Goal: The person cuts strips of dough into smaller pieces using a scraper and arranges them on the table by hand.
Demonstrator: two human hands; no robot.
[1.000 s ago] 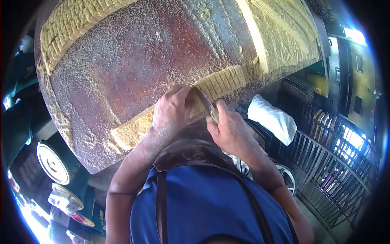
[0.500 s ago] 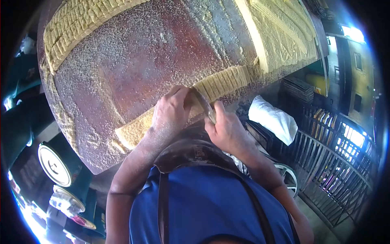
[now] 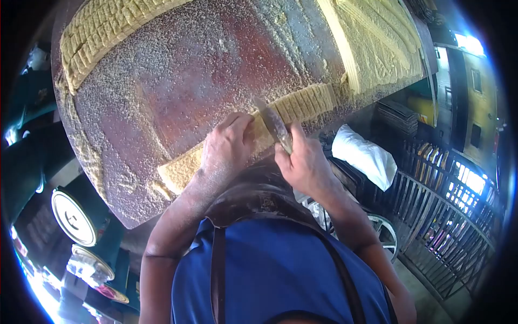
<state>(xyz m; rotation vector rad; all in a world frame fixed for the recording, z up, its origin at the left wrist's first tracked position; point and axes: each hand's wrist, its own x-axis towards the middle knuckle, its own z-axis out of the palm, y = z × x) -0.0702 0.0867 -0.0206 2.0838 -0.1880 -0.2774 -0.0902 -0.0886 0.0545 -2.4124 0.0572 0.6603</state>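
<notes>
A long strip of yellow, crumbly dough (image 3: 181,171) lies along the near edge of the work table. My left hand (image 3: 225,146) grips it from above near its middle, fingers bent over the far side. In my right hand (image 3: 306,166) is a knife (image 3: 275,124), held by its handle. The blade crosses over the strip just right of my left fingers, its tip pointing to the far left. To the right of the blade the strip is cut into several thin slices (image 3: 305,103) that still stand side by side. Whether the blade touches the dough I cannot tell.
Crumbs cover the table (image 3: 183,108). Rows of cut yellow pieces (image 3: 102,35) lie at the far left, and a stack of long yellow strips (image 3: 377,48) at the far right. Beside the table are a white sack (image 3: 362,154), a metal railing (image 3: 437,216) and round-lidded containers (image 3: 74,217).
The knife has come up and slightly right, showing more of its blade above the strip. My left hand keeps its place on the dough.
</notes>
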